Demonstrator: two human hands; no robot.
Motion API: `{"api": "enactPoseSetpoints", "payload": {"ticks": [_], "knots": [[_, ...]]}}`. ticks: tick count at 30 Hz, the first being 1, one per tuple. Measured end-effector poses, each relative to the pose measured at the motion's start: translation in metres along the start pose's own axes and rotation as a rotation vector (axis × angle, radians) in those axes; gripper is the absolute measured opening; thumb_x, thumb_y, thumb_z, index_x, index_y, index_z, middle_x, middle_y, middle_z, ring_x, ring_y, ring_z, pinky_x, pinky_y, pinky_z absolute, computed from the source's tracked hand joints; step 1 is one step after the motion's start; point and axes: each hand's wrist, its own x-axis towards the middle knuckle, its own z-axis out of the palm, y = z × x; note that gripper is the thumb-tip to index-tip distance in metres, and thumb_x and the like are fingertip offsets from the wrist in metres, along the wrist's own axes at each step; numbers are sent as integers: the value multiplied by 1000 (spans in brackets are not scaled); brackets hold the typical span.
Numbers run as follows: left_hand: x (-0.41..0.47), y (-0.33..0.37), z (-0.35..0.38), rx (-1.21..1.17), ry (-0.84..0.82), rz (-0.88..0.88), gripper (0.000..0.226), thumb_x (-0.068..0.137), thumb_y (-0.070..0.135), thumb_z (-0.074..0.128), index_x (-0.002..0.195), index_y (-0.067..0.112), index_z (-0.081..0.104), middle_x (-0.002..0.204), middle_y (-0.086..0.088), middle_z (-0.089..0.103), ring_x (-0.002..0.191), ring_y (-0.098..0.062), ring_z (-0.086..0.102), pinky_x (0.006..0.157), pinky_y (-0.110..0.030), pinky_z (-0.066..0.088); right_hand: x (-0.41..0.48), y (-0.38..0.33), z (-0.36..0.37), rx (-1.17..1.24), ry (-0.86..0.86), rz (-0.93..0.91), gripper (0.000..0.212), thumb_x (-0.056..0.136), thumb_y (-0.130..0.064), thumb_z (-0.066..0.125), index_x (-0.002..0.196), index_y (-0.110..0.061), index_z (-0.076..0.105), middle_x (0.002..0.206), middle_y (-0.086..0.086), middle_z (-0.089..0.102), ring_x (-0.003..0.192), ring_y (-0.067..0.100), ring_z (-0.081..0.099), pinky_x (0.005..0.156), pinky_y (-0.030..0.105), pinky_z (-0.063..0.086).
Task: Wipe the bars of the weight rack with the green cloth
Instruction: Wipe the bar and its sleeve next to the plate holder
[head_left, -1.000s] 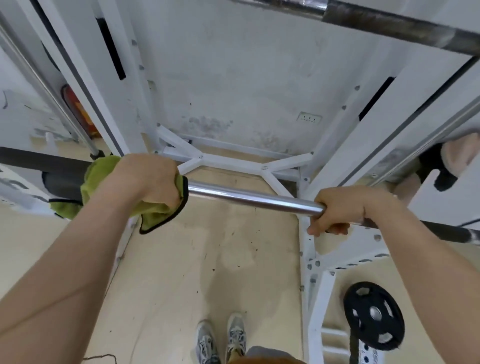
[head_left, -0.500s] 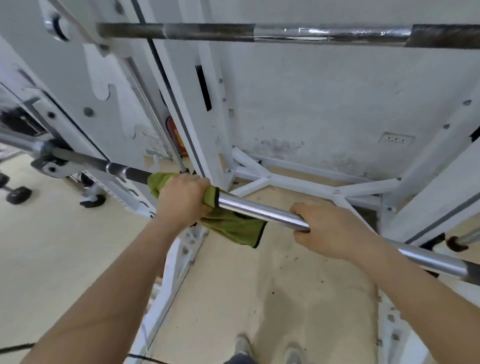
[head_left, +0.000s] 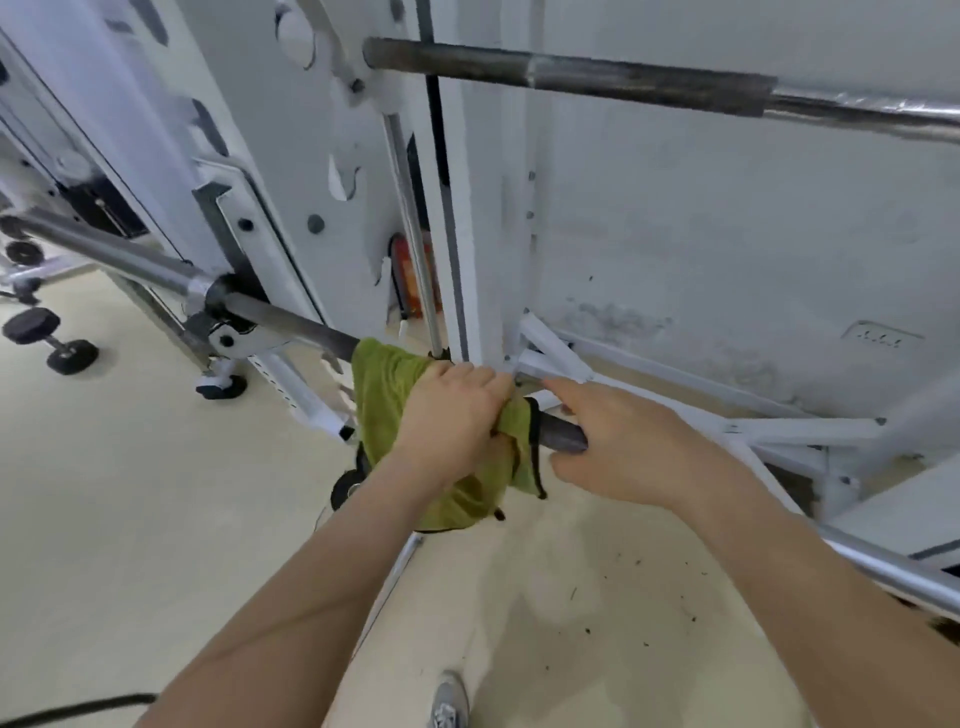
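Pressure: left hand (head_left: 452, 415), wrapped round green cloth (head_left: 382, 400), should squeeze the grey steel bar (head_left: 291, 321) (right hand (head_left: 628, 447) clamps it steady).

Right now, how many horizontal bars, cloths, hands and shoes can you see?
Bars: 2, the upper bar and the lower bar
Cloths: 1, the green cloth
Hands: 2, the left hand and the right hand
Shoes: 1, a shoe
Total: 6
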Motion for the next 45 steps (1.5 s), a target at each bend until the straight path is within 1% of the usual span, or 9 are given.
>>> {"api": "enactPoseSetpoints", "payload": {"ticks": [6,9,16,19,27,33,39,42,45], "knots": [[-6,-131,-2,41,-90,-83,31,73,45,64,91,20,57,87,1,61,89,-24,58,83,-36,38,29,-14,28,-142,51,147,5,86,-36,54,88,-34,50,71,-10,61,64,8,58,58,27,48],[1,-183,-6,79,-159,-139,31,73,53,59,85,24,58,78,4,56,84,-23,59,82,-36,38,32,-18,25,-167,10,216,13,85,-40,56,77,-31,52,62,-7,59,56,5,56,55,24,45],[3,-180,-2,72,-203,-64,23,70,37,65,82,24,49,79,3,57,84,-24,58,80,-35,39,90,-80,21,-92,49,97,46,82,-49,58,125,-42,47,110,-17,56,96,10,59,76,30,51],[-8,-187,8,31,-75,35,35,70,36,68,98,20,55,89,1,61,88,-24,59,87,-37,40,130,-111,35,55,14,-10,25,83,-53,56,102,-38,48,87,-15,57,81,14,58,69,34,52],[-6,-227,-6,114,-206,-81,42,76,43,71,109,24,53,107,4,60,108,-20,54,101,-36,34,142,-101,44,42,-21,-35,21,94,-49,47,110,-36,48,72,-11,56,62,6,55,53,24,41],[13,-234,-7,83,-344,-11,33,74,54,66,83,23,57,79,6,61,82,-20,60,84,-38,46,156,-117,37,18,-114,-22,20,90,-54,51,94,-35,46,75,-12,54,67,6,54,59,27,44],[41,-241,-27,12,-701,152,45,77,66,60,85,22,64,70,6,61,65,-17,59,54,-29,46,216,-153,41,456,-338,-27,28,93,-52,51,119,-41,50,106,-18,63,96,3,61,90,34,52],[27,-249,-23,-19,-514,244,33,86,52,56,92,20,59,78,6,59,72,-18,58,57,-30,38,219,-159,37,456,-356,10,22,95,-46,52,117,-41,52,103,-16,66,90,1,64,86,26,53],[7,-258,-27,-146,-367,332,8,91,18,52,98,16,52,86,0,57,83,-22,59,72,-33,44,203,-176,34,264,-75,81,31,99,-41,40,128,-42,51,98,-19,68,91,0,62,84,27,51]]}}
